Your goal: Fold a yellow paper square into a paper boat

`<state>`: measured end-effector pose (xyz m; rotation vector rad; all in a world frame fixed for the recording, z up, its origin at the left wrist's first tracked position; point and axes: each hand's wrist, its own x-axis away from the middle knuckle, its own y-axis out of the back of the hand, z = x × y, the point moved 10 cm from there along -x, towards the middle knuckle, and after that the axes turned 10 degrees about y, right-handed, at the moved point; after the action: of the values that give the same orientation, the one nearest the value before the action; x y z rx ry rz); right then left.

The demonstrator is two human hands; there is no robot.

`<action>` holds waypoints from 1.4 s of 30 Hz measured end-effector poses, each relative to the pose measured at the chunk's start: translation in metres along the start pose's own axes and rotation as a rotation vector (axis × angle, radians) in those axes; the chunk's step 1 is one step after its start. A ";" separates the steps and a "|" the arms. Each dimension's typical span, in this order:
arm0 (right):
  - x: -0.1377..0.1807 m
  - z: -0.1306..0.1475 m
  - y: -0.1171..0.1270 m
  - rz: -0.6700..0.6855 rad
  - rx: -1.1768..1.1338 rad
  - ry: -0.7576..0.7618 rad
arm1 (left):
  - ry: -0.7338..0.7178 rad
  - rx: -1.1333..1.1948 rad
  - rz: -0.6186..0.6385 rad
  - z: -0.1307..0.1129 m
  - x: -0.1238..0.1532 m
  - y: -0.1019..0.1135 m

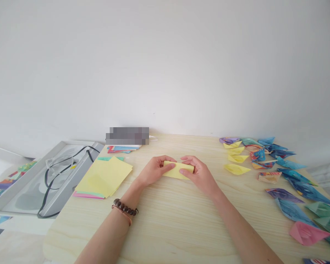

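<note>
A folded yellow paper sheet lies on the light wooden table near its middle. My left hand pinches the sheet's left end, thumb on top. My right hand holds the right end, fingers curled over the far edge. A bead bracelet sits on my left wrist. A stack of yellow square sheets over pink and green ones lies to the left of my hands.
Several folded paper boats, yellow, blue and pink, are spread along the table's right side. More coloured paper lies at the back by the wall. A white tray with a black cable stands off the left edge.
</note>
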<state>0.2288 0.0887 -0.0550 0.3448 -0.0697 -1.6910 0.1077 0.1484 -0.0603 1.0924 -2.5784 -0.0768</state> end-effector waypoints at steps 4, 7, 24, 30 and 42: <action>0.000 0.001 -0.001 0.010 -0.018 0.002 | 0.001 0.008 0.017 0.000 0.000 -0.001; 0.000 0.000 -0.002 0.014 -0.026 0.000 | -0.001 0.007 0.010 0.001 0.000 -0.001; 0.020 0.010 0.008 0.108 0.199 0.000 | -0.096 -0.183 0.028 -0.013 0.014 -0.018; 0.024 0.010 0.010 0.104 0.172 -0.021 | -0.087 -0.174 0.037 -0.015 0.012 -0.020; 0.022 0.008 0.011 0.102 0.193 -0.016 | -0.054 -0.119 0.036 -0.011 0.011 -0.020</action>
<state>0.2346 0.0644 -0.0487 0.4647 -0.2593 -1.5897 0.1179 0.1273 -0.0502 1.0136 -2.6028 -0.2515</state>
